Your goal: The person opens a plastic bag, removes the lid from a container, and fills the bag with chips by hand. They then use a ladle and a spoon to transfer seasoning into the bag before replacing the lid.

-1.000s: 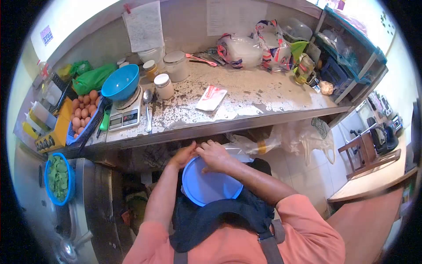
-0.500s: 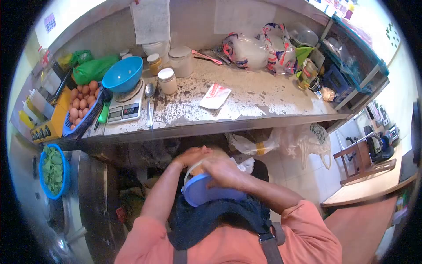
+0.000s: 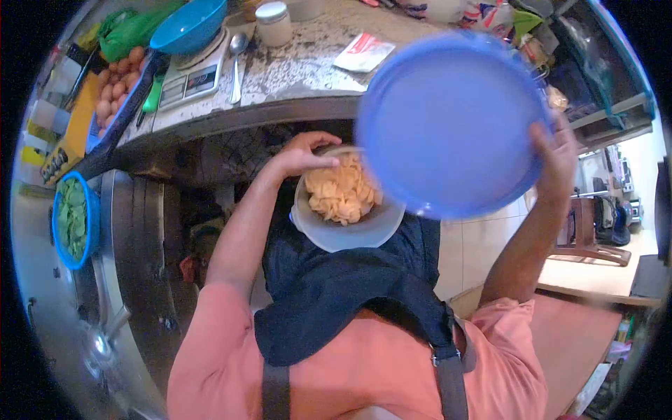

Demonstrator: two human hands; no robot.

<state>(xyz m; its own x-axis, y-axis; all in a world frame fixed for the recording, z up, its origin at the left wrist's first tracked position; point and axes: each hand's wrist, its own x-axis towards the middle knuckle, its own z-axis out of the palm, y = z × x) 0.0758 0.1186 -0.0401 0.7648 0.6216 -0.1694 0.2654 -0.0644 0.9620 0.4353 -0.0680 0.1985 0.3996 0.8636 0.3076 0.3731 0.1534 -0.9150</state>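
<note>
A whitish plastic bucket [image 3: 353, 238] sits at my lap, with thin, pale orange chips or slices [image 3: 343, 192] inside. My left hand [image 3: 308, 155] grips the bucket's far left rim, thumb over the inner side. My right hand [image 3: 558, 159] holds a round blue lid [image 3: 451, 126] by its right edge, raised and tilted above the bucket's right side. The lid covers part of the bucket's rim and of the counter behind.
On the counter [image 3: 294, 77] ahead are a kitchen scale [image 3: 189, 85], a blue bowl [image 3: 189, 28], a spoon [image 3: 236, 70], a jar [image 3: 273, 26] and a packet [image 3: 364, 53]. Eggs [image 3: 115, 91] lie left in a basket. A blue basin of leaves [image 3: 73, 217] stands at far left.
The blue lid has come off the bucket and moved up and right in my right hand, showing the chips. My left hand has shifted to the rim. My view has tilted downward.
</note>
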